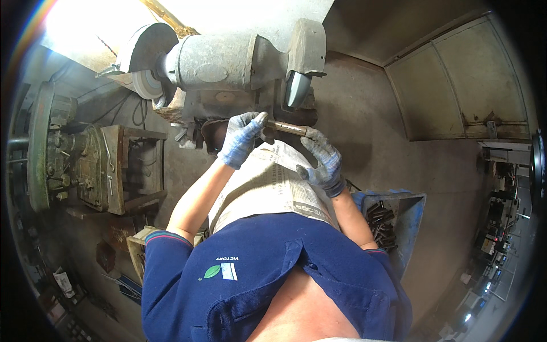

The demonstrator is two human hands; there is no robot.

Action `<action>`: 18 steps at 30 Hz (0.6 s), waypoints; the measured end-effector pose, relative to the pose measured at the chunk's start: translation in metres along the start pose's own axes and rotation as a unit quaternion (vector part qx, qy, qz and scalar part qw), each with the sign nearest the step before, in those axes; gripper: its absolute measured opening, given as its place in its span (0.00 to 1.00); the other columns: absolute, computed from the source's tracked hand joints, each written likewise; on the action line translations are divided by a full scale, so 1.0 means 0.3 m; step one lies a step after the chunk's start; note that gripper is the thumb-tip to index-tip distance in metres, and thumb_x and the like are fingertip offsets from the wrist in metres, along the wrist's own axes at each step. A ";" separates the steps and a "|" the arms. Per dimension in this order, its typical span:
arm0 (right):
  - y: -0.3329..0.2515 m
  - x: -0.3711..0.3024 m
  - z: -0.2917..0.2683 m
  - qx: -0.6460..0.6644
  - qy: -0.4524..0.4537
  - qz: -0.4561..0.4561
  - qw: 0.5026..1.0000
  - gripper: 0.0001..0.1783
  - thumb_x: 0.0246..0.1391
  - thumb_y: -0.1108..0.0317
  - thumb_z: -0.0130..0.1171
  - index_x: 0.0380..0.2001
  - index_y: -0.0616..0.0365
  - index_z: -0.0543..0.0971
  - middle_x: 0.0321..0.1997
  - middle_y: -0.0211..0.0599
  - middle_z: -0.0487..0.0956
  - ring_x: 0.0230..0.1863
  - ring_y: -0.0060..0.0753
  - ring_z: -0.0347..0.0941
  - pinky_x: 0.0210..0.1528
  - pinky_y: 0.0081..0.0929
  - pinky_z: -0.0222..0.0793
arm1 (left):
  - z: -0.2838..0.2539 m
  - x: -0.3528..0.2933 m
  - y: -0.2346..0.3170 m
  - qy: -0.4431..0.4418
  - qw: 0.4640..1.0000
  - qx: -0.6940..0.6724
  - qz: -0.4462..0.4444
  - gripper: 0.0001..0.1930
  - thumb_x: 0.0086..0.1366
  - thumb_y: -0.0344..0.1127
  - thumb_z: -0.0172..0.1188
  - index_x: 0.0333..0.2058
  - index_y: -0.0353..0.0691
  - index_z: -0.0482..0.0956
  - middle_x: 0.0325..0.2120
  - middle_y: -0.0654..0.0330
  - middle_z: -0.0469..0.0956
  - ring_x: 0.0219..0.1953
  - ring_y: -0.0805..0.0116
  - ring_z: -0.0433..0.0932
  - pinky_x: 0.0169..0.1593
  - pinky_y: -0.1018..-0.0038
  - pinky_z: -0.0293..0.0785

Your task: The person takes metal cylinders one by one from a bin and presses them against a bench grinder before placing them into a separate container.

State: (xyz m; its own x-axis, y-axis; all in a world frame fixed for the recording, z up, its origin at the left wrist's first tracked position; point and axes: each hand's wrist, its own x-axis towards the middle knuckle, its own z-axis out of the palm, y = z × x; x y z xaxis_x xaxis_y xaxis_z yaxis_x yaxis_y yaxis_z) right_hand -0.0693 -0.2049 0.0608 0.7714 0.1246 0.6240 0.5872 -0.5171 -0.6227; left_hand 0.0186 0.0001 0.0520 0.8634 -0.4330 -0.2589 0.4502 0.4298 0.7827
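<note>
A slotted metal rod (pixel 286 127) sits before the grinder (pixel 216 61), pinched at one end by my gloved left hand (pixel 242 138); my right hand (pixel 325 161) meets the other, grip unclear. Steadying both ends would serve best. Beside my right arm (pixel 351 219), a blue bin (pixel 408 219) holds dark metal pieces (pixel 380 221).

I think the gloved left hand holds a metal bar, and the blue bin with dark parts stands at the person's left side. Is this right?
The side is wrong: the head view shows the blue bin with dark parts at the person's right side. The gloved left hand does hold the metal bar.
</note>
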 end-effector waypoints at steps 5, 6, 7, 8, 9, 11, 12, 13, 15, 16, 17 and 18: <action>0.007 -0.001 0.008 0.034 -0.003 0.009 0.999 0.28 0.45 0.52 0.65 0.45 0.62 0.77 0.51 0.48 0.73 0.53 0.47 0.71 0.55 0.38 0.66 | 0.019 0.034 -0.014 0.036 0.996 0.084 -0.004 0.10 0.60 0.36 0.61 0.24 0.37 0.75 0.15 0.64 0.74 0.15 0.78 0.71 0.21 0.83 0.67; 0.012 -0.005 0.011 0.027 0.005 0.025 0.999 0.27 0.46 0.53 0.65 0.45 0.62 0.77 0.51 0.48 0.73 0.53 0.47 0.70 0.56 0.37 0.65 | 0.012 0.035 -0.011 0.028 0.995 0.099 -0.004 0.09 0.59 0.35 0.61 0.25 0.36 0.76 0.17 0.63 0.75 0.18 0.78 0.72 0.23 0.83 0.69; 0.021 -0.014 0.017 0.021 0.012 0.041 0.999 0.27 0.46 0.54 0.64 0.45 0.62 0.77 0.52 0.48 0.73 0.54 0.46 0.69 0.57 0.37 0.63 | 0.009 0.038 -0.016 0.013 0.997 0.080 0.001 0.08 0.59 0.33 0.60 0.27 0.35 0.75 0.20 0.61 0.76 0.21 0.76 0.74 0.26 0.81 0.72; 0.027 -0.020 0.022 0.015 0.020 0.057 0.998 0.26 0.47 0.54 0.64 0.45 0.62 0.77 0.52 0.48 0.72 0.55 0.46 0.69 0.58 0.36 0.62 | 0.002 0.042 -0.027 -0.001 0.998 0.061 0.007 0.07 0.60 0.32 0.60 0.29 0.33 0.75 0.22 0.58 0.77 0.24 0.74 0.76 0.29 0.80 0.74; 0.028 -0.021 0.026 0.034 0.027 0.081 0.996 0.25 0.48 0.55 0.63 0.45 0.62 0.77 0.52 0.48 0.72 0.55 0.46 0.68 0.58 0.36 0.61 | -0.005 0.046 -0.037 -0.015 0.999 0.042 0.013 0.07 0.60 0.31 0.59 0.32 0.32 0.75 0.25 0.55 0.78 0.27 0.72 0.78 0.32 0.78 0.77; 0.027 -0.024 0.041 0.071 0.043 0.130 0.988 0.24 0.50 0.57 0.61 0.46 0.63 0.76 0.52 0.48 0.72 0.57 0.45 0.66 0.60 0.35 0.58 | -0.010 0.054 -0.051 -0.008 0.996 0.080 0.024 0.07 0.60 0.29 0.58 0.34 0.31 0.75 0.26 0.55 0.79 0.30 0.70 0.79 0.35 0.77 0.77; 0.039 -0.030 0.053 0.087 0.057 0.126 0.987 0.20 0.53 0.62 0.58 0.46 0.63 0.76 0.52 0.48 0.72 0.57 0.44 0.66 0.60 0.34 0.58 | -0.013 0.058 -0.059 -0.004 0.995 0.100 0.030 0.07 0.60 0.28 0.58 0.35 0.30 0.75 0.27 0.54 0.79 0.31 0.69 0.80 0.37 0.76 0.78; 0.052 -0.036 0.064 0.097 0.063 0.135 0.984 0.19 0.53 0.64 0.58 0.46 0.62 0.76 0.52 0.48 0.72 0.57 0.44 0.66 0.59 0.33 0.58 | -0.021 0.063 -0.072 -0.007 0.996 0.088 0.030 0.07 0.60 0.28 0.57 0.35 0.30 0.75 0.28 0.54 0.79 0.31 0.68 0.80 0.37 0.75 0.78; 0.080 -0.047 0.082 0.118 0.076 0.153 0.978 0.18 0.52 0.67 0.57 0.46 0.61 0.76 0.52 0.47 0.72 0.57 0.44 0.66 0.59 0.33 0.59 | -0.040 0.077 -0.102 -0.013 0.997 0.064 0.031 0.07 0.61 0.27 0.56 0.37 0.29 0.75 0.28 0.55 0.79 0.32 0.68 0.80 0.37 0.75 0.78; 0.093 -0.053 0.084 0.110 0.073 0.161 0.978 0.17 0.51 0.73 0.57 0.47 0.60 0.77 0.52 0.45 0.73 0.57 0.43 0.66 0.59 0.32 0.60 | -0.047 0.084 -0.111 -0.010 0.996 0.078 0.030 0.07 0.61 0.26 0.56 0.37 0.29 0.75 0.28 0.55 0.79 0.32 0.68 0.80 0.37 0.74 0.79; 0.105 -0.055 0.081 0.060 0.058 0.150 0.985 0.18 0.49 0.72 0.59 0.46 0.61 0.77 0.51 0.45 0.74 0.57 0.42 0.67 0.59 0.31 0.60 | -0.053 0.091 -0.119 -0.007 0.995 0.092 0.030 0.07 0.61 0.26 0.55 0.37 0.29 0.75 0.28 0.55 0.79 0.32 0.68 0.80 0.37 0.74 0.79; 0.117 -0.057 0.075 0.010 0.044 0.140 0.989 0.19 0.48 0.72 0.61 0.45 0.62 0.77 0.50 0.44 0.74 0.56 0.40 0.67 0.59 0.31 0.61 | -0.060 0.101 -0.129 -0.004 0.994 0.106 0.029 0.06 0.62 0.26 0.55 0.37 0.29 0.74 0.28 0.55 0.79 0.32 0.68 0.80 0.36 0.74 0.79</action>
State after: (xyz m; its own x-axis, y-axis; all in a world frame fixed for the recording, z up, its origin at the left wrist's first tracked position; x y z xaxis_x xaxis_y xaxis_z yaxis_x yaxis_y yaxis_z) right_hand -0.0563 -0.2063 0.0176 0.8809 -0.0947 0.4637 0.3594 -0.5037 -0.7856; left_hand 0.0313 -0.0155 0.0037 0.8844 -0.4187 -0.2062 0.3411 0.2785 0.8978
